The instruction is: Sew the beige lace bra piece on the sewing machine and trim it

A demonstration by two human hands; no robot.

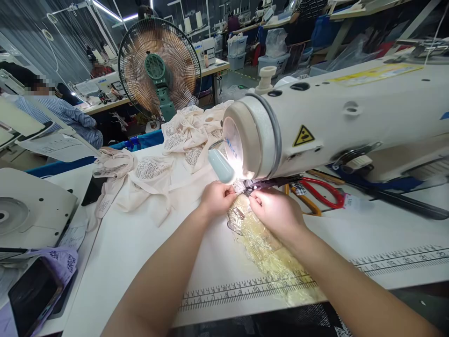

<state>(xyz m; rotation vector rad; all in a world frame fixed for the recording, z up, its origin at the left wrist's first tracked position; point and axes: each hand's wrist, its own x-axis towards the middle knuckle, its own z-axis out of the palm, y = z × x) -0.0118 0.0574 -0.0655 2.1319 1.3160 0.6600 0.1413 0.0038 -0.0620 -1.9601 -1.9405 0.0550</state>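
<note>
Pale fabric [239,186] sits right below your chunky, rounded sewing machine [326,110], in the bright patch, presumably so you can see the stitching spot. Smooth white counter [112,252] carries it all. Floppy beige lace garments [191,135] slump behind your left side, probably for easy reach. Crinkly, shiny yellow film [261,236] lies under your hands. Your left grip [216,199] pinches the fabric; your right grip [280,213] is pinched closed too, seemingly on it.

Curled left hand [218,199], curled right hand [278,211]
</note>
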